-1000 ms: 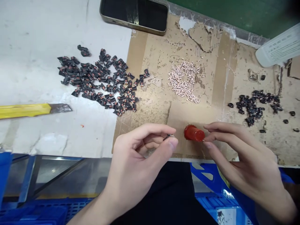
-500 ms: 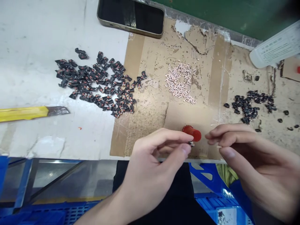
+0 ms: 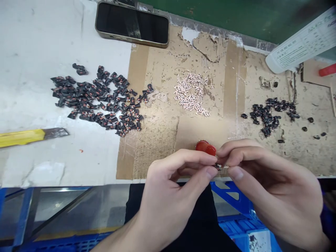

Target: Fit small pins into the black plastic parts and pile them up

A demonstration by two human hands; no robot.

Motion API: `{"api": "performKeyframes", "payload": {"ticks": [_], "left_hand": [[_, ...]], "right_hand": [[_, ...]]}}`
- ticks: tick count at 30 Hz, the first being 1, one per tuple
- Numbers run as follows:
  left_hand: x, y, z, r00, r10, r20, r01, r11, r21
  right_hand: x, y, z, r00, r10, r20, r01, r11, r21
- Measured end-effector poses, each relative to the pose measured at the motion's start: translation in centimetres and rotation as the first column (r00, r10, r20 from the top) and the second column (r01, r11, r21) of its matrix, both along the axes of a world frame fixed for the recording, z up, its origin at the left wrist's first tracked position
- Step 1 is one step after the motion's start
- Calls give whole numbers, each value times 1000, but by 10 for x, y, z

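Two bare hands, both mine, meet near the front edge of a worktable. My left hand (image 3: 173, 189) pinches a small dark piece (image 3: 218, 167) between thumb and index finger, its lighter end facing right. My right hand (image 3: 275, 183) has its thumb and fingertips drawn together on a tiny pale piece (image 3: 226, 167), held just beside the dark one; I cannot tell whether the two pieces touch. Both pieces are off the table, in front of a red cup-like object (image 3: 206, 147), partly hidden by my left fingers.

The cup-like object rests on worn brown cardboard (image 3: 160, 143). Beyond it lies a loose, ring-like scatter of pale pieces (image 3: 187, 96). To the left, a large spread of black pieces with reddish marks (image 3: 91, 96) lies mostly on a white surface (image 3: 31, 91); to the right is a smaller cluster of shiny black pieces (image 3: 267, 117). A yellow-handled knife (image 3: 22, 137) lies at far left, a phone (image 3: 132, 24) at the back, and a white bottle (image 3: 301, 43) at upper right.
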State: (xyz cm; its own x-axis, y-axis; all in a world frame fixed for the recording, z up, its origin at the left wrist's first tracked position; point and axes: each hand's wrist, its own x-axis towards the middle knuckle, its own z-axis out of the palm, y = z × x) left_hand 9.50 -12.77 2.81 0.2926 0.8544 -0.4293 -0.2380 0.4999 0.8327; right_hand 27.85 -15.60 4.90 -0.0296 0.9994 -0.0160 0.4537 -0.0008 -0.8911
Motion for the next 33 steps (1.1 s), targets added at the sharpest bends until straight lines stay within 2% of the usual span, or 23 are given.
{"api": "performKeyframes", "payload": {"ticks": [8,12,15,17,22,26,29,33], "left_hand": [[-2,3,3,998,10,-55,-7,998,57],[-3,0,3,992,33,-124,-12,986,166],[-1,-2,4,991,67,-119,-36,969,246],[0,-2,5,994,86,-62,-73,978,196],[3,1,9,988,116,102,-107,991,-85],[4,3,13,978,119,171,-98,987,-130],[6,3,16,963,151,223,-117,980,-159],[12,6,16,960,137,244,-72,964,-258]], "right_hand": [[-1,3,2,998,45,48,-47,998,29],[-1,7,5,998,51,45,-53,998,24],[1,8,3,1000,30,-10,-30,1000,6],[2,7,0,998,-6,-57,7,1000,1],[1,3,-4,994,-54,-95,62,995,79],[2,4,2,998,-47,49,35,977,210],[7,4,4,994,-43,104,16,969,245],[17,-1,-9,993,-27,117,-6,961,275]]}}
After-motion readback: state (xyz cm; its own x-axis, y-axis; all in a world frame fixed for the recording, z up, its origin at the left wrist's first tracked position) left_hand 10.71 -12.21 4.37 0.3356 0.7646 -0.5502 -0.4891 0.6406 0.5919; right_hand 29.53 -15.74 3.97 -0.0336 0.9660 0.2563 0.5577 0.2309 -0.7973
